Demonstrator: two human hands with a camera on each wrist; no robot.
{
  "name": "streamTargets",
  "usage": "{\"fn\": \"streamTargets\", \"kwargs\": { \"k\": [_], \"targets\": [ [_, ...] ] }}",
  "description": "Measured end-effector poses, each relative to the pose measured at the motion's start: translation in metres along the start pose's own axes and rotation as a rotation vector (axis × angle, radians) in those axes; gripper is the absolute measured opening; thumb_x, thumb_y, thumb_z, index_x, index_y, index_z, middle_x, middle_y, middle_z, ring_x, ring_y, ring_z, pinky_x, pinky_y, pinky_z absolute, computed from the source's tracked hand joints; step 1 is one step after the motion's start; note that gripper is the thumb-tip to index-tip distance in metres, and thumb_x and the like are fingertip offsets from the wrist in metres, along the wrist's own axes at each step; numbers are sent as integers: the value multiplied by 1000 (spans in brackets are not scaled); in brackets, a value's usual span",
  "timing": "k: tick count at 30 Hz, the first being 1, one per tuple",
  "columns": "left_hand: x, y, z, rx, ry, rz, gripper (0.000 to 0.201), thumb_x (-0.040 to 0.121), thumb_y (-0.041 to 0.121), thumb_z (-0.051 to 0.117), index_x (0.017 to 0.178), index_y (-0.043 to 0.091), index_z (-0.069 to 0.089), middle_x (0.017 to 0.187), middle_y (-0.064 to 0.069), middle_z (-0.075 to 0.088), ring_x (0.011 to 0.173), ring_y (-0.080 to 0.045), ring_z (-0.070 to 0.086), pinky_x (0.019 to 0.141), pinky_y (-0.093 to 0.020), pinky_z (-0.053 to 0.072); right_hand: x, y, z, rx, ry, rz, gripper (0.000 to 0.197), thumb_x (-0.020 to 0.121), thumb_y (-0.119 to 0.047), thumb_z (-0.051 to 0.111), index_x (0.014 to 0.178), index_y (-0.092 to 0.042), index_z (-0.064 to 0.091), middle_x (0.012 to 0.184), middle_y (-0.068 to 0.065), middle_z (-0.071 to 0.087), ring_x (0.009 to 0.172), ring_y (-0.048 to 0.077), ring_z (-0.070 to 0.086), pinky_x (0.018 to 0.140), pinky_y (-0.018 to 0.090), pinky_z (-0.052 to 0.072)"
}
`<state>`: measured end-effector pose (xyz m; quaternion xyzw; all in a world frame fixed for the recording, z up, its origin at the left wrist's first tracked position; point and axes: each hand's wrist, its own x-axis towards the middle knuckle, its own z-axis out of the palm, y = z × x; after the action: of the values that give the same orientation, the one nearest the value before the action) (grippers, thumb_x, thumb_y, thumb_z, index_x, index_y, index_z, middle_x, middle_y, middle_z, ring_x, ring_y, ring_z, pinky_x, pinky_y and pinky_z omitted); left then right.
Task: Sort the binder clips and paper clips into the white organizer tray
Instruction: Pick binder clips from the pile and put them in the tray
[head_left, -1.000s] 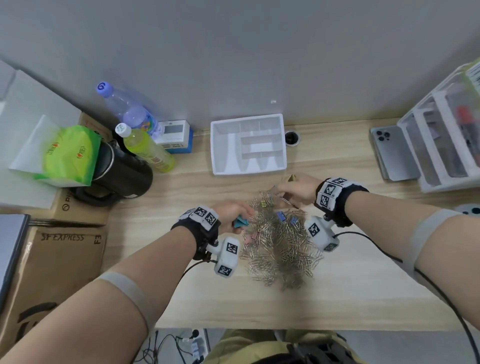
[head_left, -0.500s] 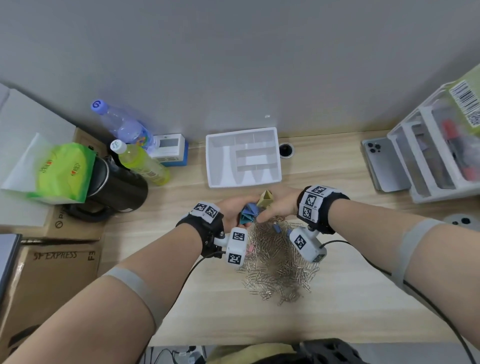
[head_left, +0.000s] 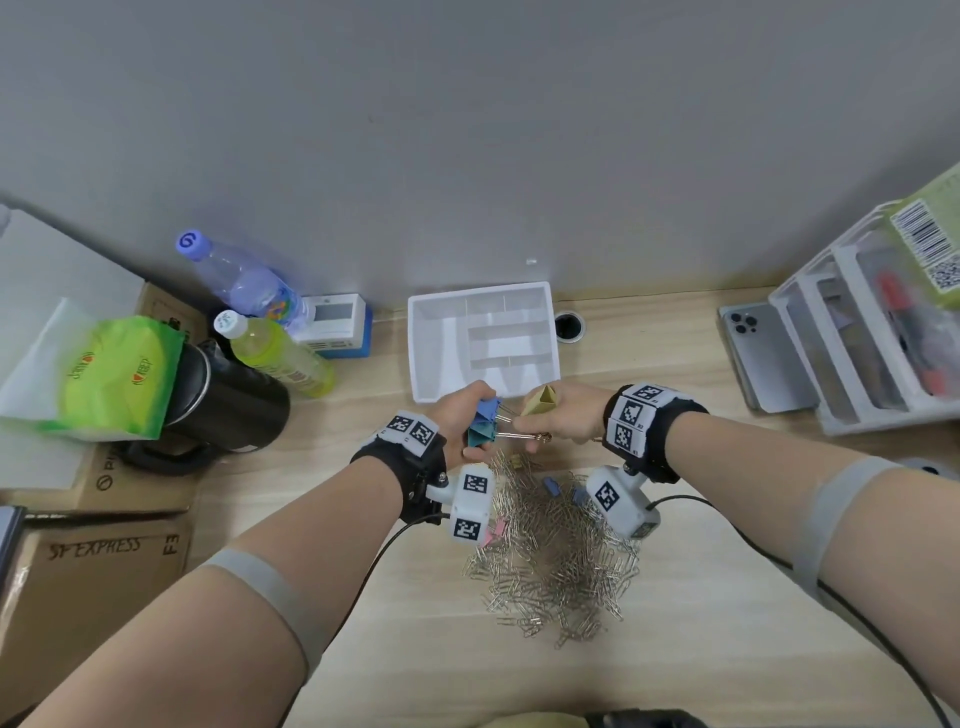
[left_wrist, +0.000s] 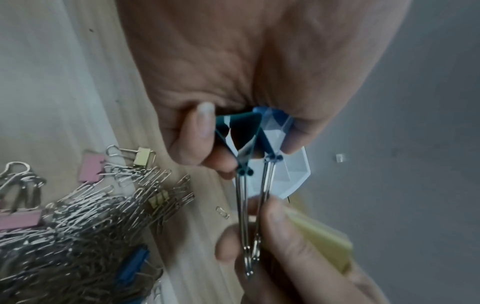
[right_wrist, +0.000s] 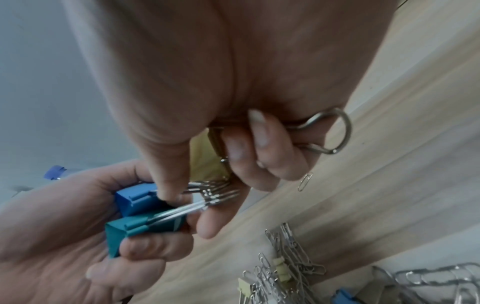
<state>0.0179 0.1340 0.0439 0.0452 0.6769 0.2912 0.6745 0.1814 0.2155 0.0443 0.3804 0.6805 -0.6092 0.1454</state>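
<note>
Two bottles (head_left: 270, 322) and a black mug (head_left: 228, 400) stood at the desk's left, a phone (head_left: 763, 353) and a drawer unit (head_left: 872, 322) at its right, with nothing lying between the hands and the white organizer tray (head_left: 431, 358) by the wall. Its compartments looked bare, though their floors were hard to make out. The left hand (head_left: 457, 421) gripped a blue binder clip (head_left: 488, 410) and a teal binder clip (head_left: 480, 434); the right hand (head_left: 566, 415), fingers curled round a yellow binder clip (head_left: 543, 402), pinched their wire handles. The paper clips (head_left: 556, 561) lay heaped near the desk's front edge, partly hidden by the wrist cameras. Since a second earlier both hands had risen off that heap and met just short of the tray
</note>
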Motion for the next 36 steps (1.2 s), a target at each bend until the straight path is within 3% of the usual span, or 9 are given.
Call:
{"fn": "streamTargets", "kwargs": {
  "k": [4,7,11,16,19,25,28,32,36],
  "targets": [
    [7,11,-3,45,88,93,15,89,20,51,85,6,47,70,-13,46,47,-20,39,39,-20,22,4,2,-12,210,6,119,26,94,-35,62,85,-11,67,72,1,67,41,7,30,37,19,23],
    [11,20,-2,76,71,144,12,93,13,46,82,9,45,67,-8,43,50,-17,36,42,-23,25,11,4,-20,423,111,176,18,89,-30,68,93,-12,66,78,3,67,46,9,32,42,20,24],
    [15,31,-2,137,28,252,20,98,12,43,78,10,44,62,-6,39,51,-17,36,47,-26,30,22,-1,-34,438,264,257,34,71,-43,77,76,-9,78,93,19,74,55,18,39,48,27,30],
    [18,55,0,121,12,290,17,98,6,43,86,5,55,73,-11,48,62,-20,48,57,-29,43,40,-15,-59,623,258,320,21,85,-25,73,76,-9,64,78,5,59,49,7,38,38,17,29],
    [24,71,-1,243,12,351,20,92,-2,50,108,6,60,93,-9,58,81,-19,59,68,-31,54,52,-25,-70,685,320,282,20,87,-23,73,81,-8,60,70,1,54,44,5,40,36,16,31],
    [46,86,-3,871,193,637,26,75,5,62,92,25,67,95,0,67,89,-20,64,76,-25,54,53,-51,-76,205,464,20,22,78,-24,75,75,-3,69,64,10,68,56,18,59,51,27,51],
    [54,93,-1,865,231,695,21,78,15,67,96,26,70,90,2,69,84,-17,64,73,-23,53,60,-56,-76,40,471,-85,21,80,-17,71,73,2,68,70,13,72,64,22,65,74,40,58],
    [65,94,0,883,278,748,17,85,17,65,99,24,73,84,8,68,72,-1,61,61,-4,41,76,-48,-75,26,486,-120,13,80,-13,73,81,-1,68,78,15,73,78,32,71,77,46,58],
    [74,92,0,993,344,778,17,84,12,62,94,20,73,77,3,64,73,-17,59,65,-21,43,83,-46,-72,40,497,-160,12,75,-10,74,80,-1,68,77,17,72,77,36,69,74,50,58]
  ]
}}
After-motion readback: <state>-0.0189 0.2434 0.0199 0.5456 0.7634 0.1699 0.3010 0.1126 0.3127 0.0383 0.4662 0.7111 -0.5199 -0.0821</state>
